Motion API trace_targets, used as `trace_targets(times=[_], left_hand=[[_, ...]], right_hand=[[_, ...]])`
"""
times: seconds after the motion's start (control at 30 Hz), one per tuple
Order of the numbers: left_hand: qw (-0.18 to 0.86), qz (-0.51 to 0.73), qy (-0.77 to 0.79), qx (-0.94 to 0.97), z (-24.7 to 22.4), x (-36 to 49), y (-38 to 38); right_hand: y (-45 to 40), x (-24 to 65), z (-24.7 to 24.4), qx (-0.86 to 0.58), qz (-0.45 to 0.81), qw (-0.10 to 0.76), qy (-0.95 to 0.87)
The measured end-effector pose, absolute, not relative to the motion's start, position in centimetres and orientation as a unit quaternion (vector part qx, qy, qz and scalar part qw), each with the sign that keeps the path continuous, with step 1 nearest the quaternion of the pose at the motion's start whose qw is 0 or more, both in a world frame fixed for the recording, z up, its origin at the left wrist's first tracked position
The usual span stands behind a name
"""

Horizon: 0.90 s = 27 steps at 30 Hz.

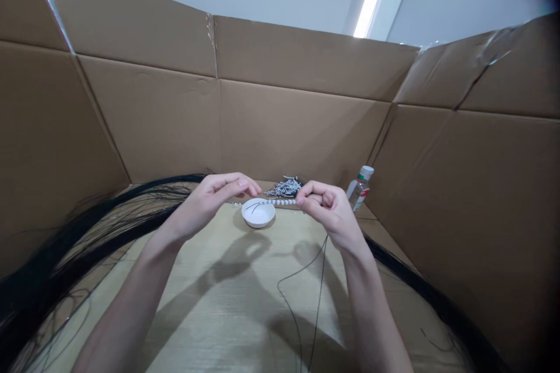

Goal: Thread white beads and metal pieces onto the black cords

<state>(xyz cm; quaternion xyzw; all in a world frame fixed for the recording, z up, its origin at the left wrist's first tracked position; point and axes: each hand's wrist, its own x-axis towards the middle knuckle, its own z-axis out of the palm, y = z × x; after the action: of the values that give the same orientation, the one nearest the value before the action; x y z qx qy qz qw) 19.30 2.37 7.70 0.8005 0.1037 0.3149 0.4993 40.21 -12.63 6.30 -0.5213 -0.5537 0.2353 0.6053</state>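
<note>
A short row of white beads (284, 202) with dark bands stretches left from the fingertips of my right hand (326, 204), which pinches its right end. Dark cord ends stick out at its left end, over a white bowl (258, 222). Two long dark cords (321, 288) hang below my right hand. My left hand (225, 189) is held just left of the beads, its thumb and fingers close together; whether a thin cord is between them is too small to tell.
Behind the bowl lies a pile of beaded strands (285, 186). A clear bottle (359, 189) with a white cap stands at the right. Bundles of black strands (109, 230) run along the left and right. Cardboard walls (301, 128) surround the pale table (196, 303).
</note>
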Motion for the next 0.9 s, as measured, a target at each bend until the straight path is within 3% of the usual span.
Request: trace_targets(times=[0.4, 0.9], left_hand=[[0.393, 0.293, 0.1, 0.866, 8.2, 18.2, 0.6], [0.63, 0.341, -0.094, 0.691, 5.0, 21.8, -1.0]], right_hand=[[-12.6, 40.0, 6.2, -0.52, 0.238, 0.611, -0.548], [-11.0, 38.2, 5.2, -0.43, 0.443, 0.594, -0.516]])
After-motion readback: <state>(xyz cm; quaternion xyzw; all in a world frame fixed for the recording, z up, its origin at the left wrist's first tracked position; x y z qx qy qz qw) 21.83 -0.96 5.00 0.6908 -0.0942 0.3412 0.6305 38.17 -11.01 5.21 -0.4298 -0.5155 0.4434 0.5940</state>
